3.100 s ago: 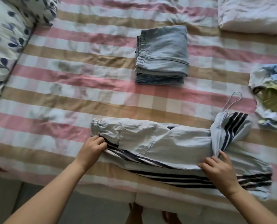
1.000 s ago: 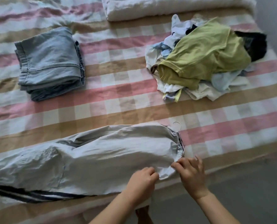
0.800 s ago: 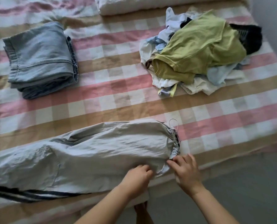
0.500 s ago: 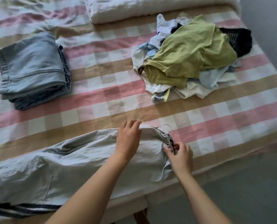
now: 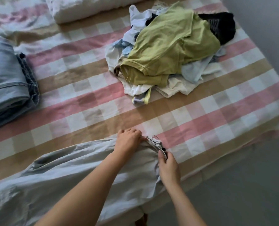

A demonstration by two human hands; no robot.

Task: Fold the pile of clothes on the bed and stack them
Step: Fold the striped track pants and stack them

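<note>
Head camera view: a person's two bare hands worked at the waistband end of pale grey trousers (image 5: 67,173), which lay flat across the lower left and centre of the frame along the near edge of a checked pink-and-tan bed (image 5: 103,111). The left hand (image 5: 129,140) had its fingers curled over the far edge of the waistband, apparently gripping the cloth, though blur softened the fingertips. The right hand (image 5: 168,165) pinched the waistband's near corner, just beside a loose drawstring (image 5: 155,137). A pile of unfolded clothes (image 5: 176,82), topped by a green shirt (image 5: 168,46), sat at upper right; folded jeans (image 5: 5,79) lay at the left edge.
</note>
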